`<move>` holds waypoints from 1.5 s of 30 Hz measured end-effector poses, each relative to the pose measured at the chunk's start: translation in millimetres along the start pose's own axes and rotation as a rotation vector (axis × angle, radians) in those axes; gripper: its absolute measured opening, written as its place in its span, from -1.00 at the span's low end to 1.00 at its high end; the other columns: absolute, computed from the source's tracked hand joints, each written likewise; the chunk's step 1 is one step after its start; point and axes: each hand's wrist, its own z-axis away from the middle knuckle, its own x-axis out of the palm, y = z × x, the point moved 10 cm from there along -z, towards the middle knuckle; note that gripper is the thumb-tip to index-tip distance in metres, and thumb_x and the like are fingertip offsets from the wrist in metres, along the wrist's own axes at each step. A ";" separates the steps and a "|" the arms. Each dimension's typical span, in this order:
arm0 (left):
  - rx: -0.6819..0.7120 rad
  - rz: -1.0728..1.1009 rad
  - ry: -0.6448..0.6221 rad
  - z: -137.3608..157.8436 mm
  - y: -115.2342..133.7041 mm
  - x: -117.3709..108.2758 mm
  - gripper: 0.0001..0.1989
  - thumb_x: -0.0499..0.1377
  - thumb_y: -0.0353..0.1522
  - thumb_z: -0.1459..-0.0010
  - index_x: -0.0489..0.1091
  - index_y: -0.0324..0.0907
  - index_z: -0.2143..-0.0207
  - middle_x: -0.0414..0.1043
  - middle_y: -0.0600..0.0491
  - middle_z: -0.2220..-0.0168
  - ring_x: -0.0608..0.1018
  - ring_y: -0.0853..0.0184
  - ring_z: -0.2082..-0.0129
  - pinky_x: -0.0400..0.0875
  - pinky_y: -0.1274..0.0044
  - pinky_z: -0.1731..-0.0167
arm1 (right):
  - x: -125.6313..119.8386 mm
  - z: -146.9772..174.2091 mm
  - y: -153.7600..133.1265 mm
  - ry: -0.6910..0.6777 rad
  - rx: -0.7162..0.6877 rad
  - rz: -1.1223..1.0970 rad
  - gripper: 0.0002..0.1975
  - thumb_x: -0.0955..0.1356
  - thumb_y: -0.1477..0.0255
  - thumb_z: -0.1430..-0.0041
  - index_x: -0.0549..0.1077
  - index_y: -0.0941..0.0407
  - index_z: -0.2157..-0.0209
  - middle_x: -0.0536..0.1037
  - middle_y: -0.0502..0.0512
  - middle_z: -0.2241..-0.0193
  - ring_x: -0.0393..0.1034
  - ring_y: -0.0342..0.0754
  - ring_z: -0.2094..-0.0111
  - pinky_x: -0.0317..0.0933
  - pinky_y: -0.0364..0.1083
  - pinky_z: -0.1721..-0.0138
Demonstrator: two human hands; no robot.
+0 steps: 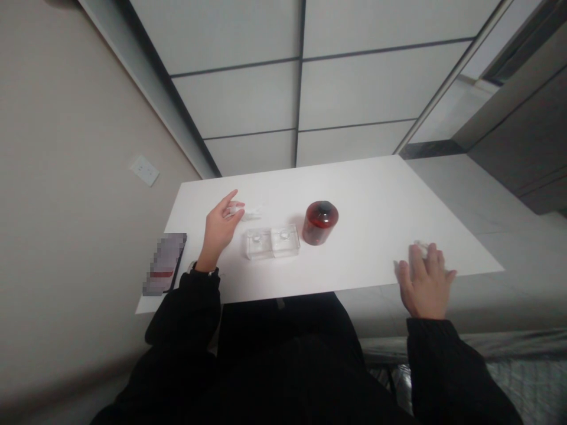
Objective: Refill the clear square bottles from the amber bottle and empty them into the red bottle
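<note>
My left hand (221,224) is over the left part of the white table, thumb and fingers closed on a slim white, see-through piece (252,213) whose kind I cannot make out. Just right of and below that hand sits a clear two-compartment box (272,243), with a small round clear shape showing in each half. A dark red, see-through bottle (319,224) with a black top stands upright beside the box. Near the table's right front corner, my right hand (426,283) reaches palm down, fingers curled over a small white object (423,249), mostly hidden by them.
A phone (165,264) lies at the left edge of the white table (367,189). Behind the table rises a panelled sliding door (358,88). The wall on the left carries a socket (144,170). Pale floor (478,206) shows to the right.
</note>
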 end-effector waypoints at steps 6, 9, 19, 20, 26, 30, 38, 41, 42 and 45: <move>-0.006 0.037 0.017 -0.6 -6.0 -1.8 -0.39 0.33 -0.23 -0.16 0.44 -0.20 -0.25 0.60 -0.06 0.08 0.63 0.34 0.17 0.57 0.41 0.02 | -0.4 0.2 -0.4 -0.007 0.013 -0.011 -0.33 0.10 0.10 -0.51 0.33 0.27 -0.37 0.16 0.64 -0.45 0.07 0.58 -0.45 0.02 0.67 -0.25; -0.005 0.030 -0.004 1.0 -7.5 2.0 -0.39 0.33 -0.21 -0.14 0.45 -0.20 -0.23 0.58 -0.03 0.09 0.61 0.31 0.14 0.58 0.39 0.01 | -0.8 0.0 -0.5 -0.008 0.013 -0.008 -0.33 0.11 0.10 -0.51 0.34 0.28 -0.37 0.17 0.64 -0.45 0.07 0.57 -0.45 0.02 0.66 -0.26; 0.017 -0.015 -0.067 2.8 -18.2 12.4 -0.47 0.32 -0.35 -0.14 0.50 -0.13 -0.19 0.52 0.03 0.10 0.55 0.33 0.04 0.43 0.34 -0.21 | 1.8 0.2 2.3 -0.011 0.024 0.004 -0.35 0.13 0.13 -0.51 0.35 0.27 -0.37 0.17 0.60 -0.46 0.08 0.54 -0.46 0.02 0.65 -0.28; 0.008 -0.017 -0.065 3.0 -20.8 12.5 -0.47 0.32 -0.37 -0.14 0.49 -0.12 -0.20 0.51 0.03 0.10 0.55 0.32 0.06 0.48 0.38 -0.13 | 2.2 0.2 2.8 -0.010 0.023 0.003 -0.35 0.13 0.13 -0.51 0.34 0.27 -0.37 0.17 0.60 -0.46 0.08 0.53 -0.46 0.03 0.65 -0.27; -0.038 0.002 -0.067 4.7 -33.7 15.4 -0.46 0.33 -0.39 -0.15 0.47 -0.07 -0.21 0.50 0.02 0.10 0.56 0.32 0.12 0.51 0.51 0.14 | 3.6 0.2 4.4 -0.014 0.024 -0.005 -0.34 0.12 0.13 -0.51 0.34 0.29 -0.37 0.17 0.61 -0.46 0.06 0.54 -0.46 0.01 0.65 -0.28; -0.038 0.010 -0.078 5.2 -34.8 18.6 -0.44 0.35 -0.37 -0.14 0.45 -0.08 -0.21 0.53 0.03 0.12 0.58 0.30 0.08 0.50 0.38 -0.06 | 3.1 0.6 4.4 -0.004 0.025 0.003 -0.33 0.12 0.12 -0.52 0.34 0.29 -0.37 0.18 0.61 -0.45 0.08 0.54 -0.45 0.02 0.65 -0.27; -0.019 -0.035 -0.103 9.6 -34.5 28.4 -0.56 0.22 -0.38 -0.21 0.50 -0.12 -0.15 0.54 0.06 0.26 0.62 0.29 0.16 0.60 0.37 0.04 | 2.3 0.5 4.1 -0.002 0.022 0.024 -0.35 0.13 0.13 -0.51 0.35 0.26 -0.38 0.20 0.58 -0.45 0.09 0.49 -0.46 0.04 0.61 -0.29; -0.003 -0.059 -0.130 11.0 -34.4 33.4 -0.61 0.22 -0.39 -0.20 0.53 -0.12 -0.08 0.55 0.06 0.24 0.63 0.30 0.18 0.61 0.38 0.06 | 1.5 0.6 2.7 -0.008 0.029 0.012 -0.33 0.12 0.12 -0.52 0.35 0.28 -0.37 0.19 0.59 -0.45 0.08 0.51 -0.46 0.02 0.62 -0.29; 0.004 -0.069 -0.138 11.4 -33.8 34.0 -0.63 0.22 -0.39 -0.20 0.54 -0.12 -0.07 0.56 0.05 0.22 0.63 0.30 0.18 0.61 0.38 0.05 | 1.2 0.6 2.3 -0.010 0.030 0.009 -0.33 0.12 0.11 -0.52 0.35 0.29 -0.37 0.19 0.60 -0.45 0.08 0.52 -0.46 0.01 0.62 -0.29; 0.031 -0.111 -0.146 13.5 -29.7 29.1 -0.64 0.21 -0.36 -0.23 0.54 -0.12 -0.08 0.57 0.02 0.15 0.63 0.29 0.14 0.61 0.36 0.03 | 0.7 0.7 1.6 -0.010 0.031 0.001 -0.33 0.12 0.12 -0.52 0.35 0.30 -0.37 0.18 0.61 -0.46 0.08 0.53 -0.46 0.01 0.63 -0.29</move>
